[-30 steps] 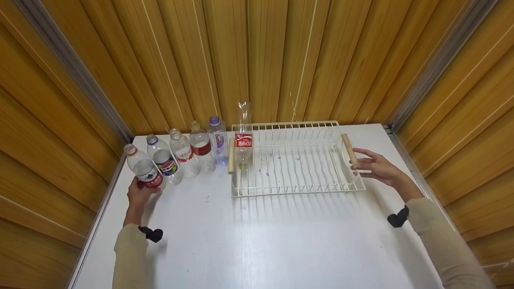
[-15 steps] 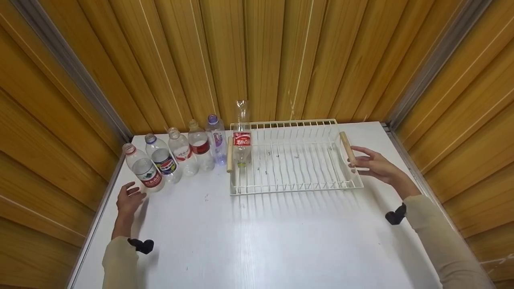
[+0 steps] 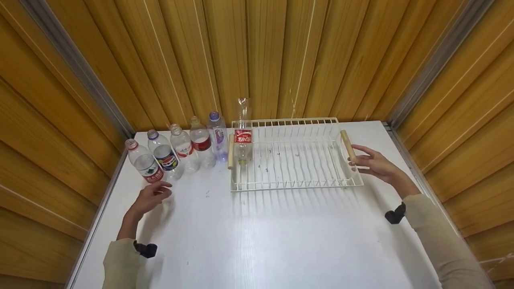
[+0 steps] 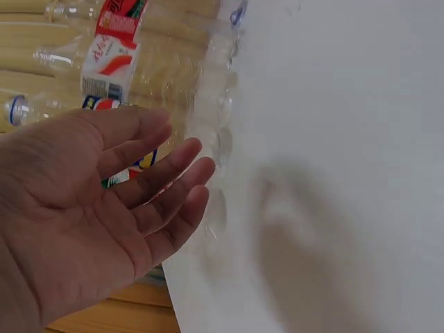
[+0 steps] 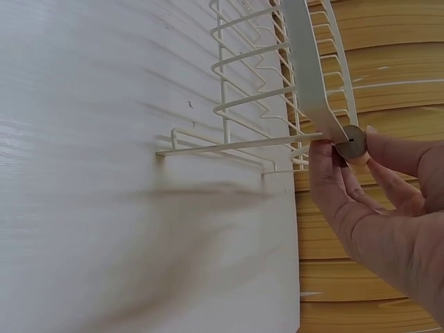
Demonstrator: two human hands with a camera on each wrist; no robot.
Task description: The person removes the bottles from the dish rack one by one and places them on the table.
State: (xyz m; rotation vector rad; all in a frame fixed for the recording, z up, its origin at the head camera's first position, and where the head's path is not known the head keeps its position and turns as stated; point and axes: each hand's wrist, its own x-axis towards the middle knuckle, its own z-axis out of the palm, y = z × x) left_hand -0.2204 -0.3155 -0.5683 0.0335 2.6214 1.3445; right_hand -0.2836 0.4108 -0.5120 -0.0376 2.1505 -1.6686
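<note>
My left hand (image 3: 149, 198) is held just in front of a clear plastic bottle (image 3: 145, 163) with a red-and-green label, its fingers loosely bent and holding nothing. In the left wrist view the palm and fingers (image 4: 173, 198) overlap the lower parts of the bottles. With my right hand (image 3: 377, 165) I grip the right wooden handle (image 3: 347, 144) of a white wire dish rack (image 3: 297, 187), thumb and fingers about its near end. Upside down at the rack's left end stands a Coca-Cola bottle (image 3: 243, 136), its neck pointing down between the wires.
Beside the nearest bottle, a slanting row runs back to the rack: a blue-labelled bottle (image 3: 166, 156), one with a white-and-red label (image 3: 184, 148), one with a dark red label (image 3: 202, 144) and a purple-capped one (image 3: 219, 138). Wood-patterned panels (image 3: 273, 60) enclose the white table (image 3: 273, 241).
My left hand let go of the nearest bottle and drew back to the left, then swung right across its front. The right hand kept its grip on the handle.
</note>
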